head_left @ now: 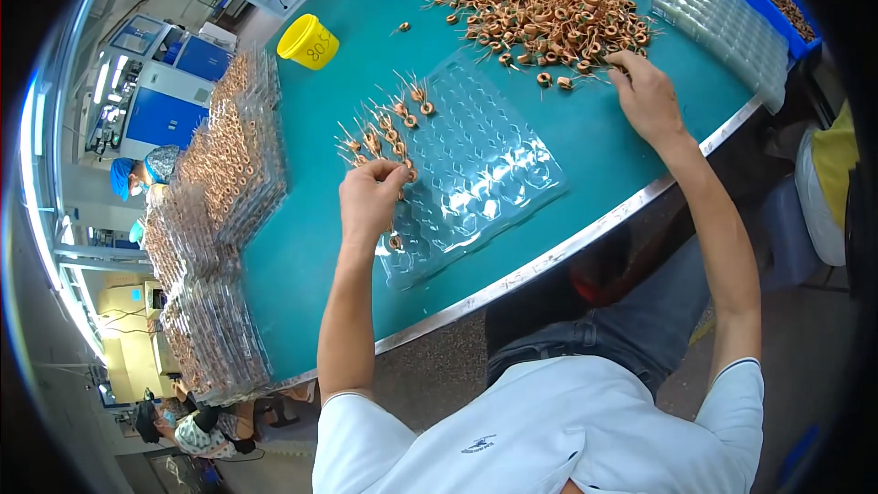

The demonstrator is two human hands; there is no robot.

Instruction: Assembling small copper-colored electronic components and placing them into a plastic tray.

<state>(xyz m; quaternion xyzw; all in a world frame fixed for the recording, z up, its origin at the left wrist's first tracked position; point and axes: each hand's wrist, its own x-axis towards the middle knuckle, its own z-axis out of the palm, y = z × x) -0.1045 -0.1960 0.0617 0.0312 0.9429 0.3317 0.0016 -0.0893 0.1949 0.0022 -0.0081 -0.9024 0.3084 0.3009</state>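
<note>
Over the left part of a clear plastic tray with moulded pockets, my left hand pinches a small copper-wound ring coil between thumb and forefinger. Several coils with wire ends sticking up stand in the pockets on that side; my fingers hide some of them. My right hand is at the near right edge of a large heap of loose copper coils. Its thumb and forefinger are spread a little apart beside the outermost coils and their thin wires.
Filled clear trays are stacked high along the table's left. A yellow tub stands behind the tray. At the right lie stacked clear trays and a blue bin of small brown parts. A metal edge borders the green tabletop. Other people sit at far left.
</note>
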